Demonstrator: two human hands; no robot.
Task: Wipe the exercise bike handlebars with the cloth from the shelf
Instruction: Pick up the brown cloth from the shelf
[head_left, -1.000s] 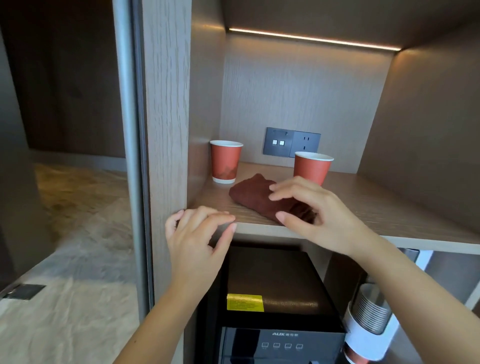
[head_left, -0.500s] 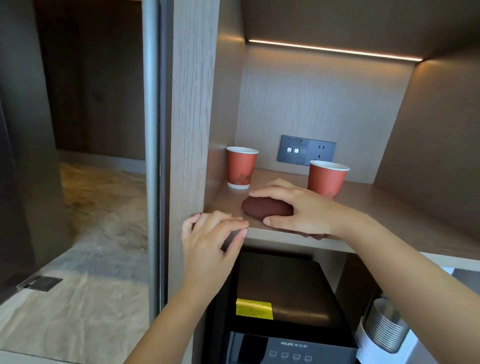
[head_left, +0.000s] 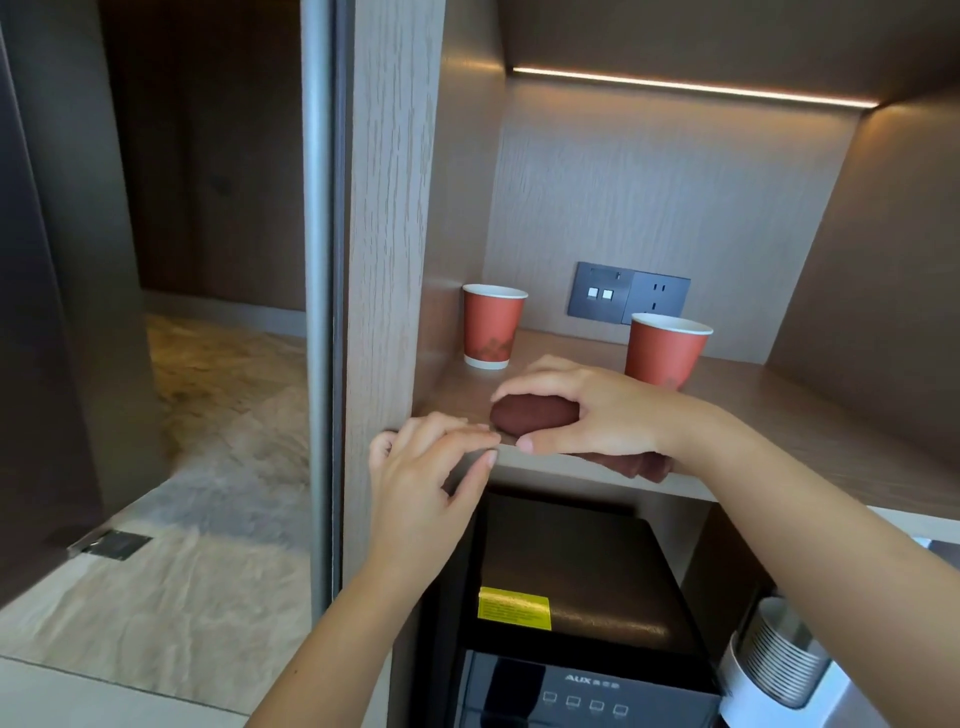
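Item: cloth (head_left: 535, 413), dark red, bunched at the front edge of the shelf (head_left: 831, 431), one end drooping over that edge. My right hand (head_left: 597, 410): fingers and thumb curled round it. My left hand (head_left: 431, 467): loosely bent, fingertips on the shelf's front edge, holding nothing. Progress, as I judge it: pickup under way; carrying and wiping remain; bike not in view

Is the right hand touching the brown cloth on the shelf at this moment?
Touching. In the head view the right hand wraps the cloth, fingers curled over its top and thumb along its near side.
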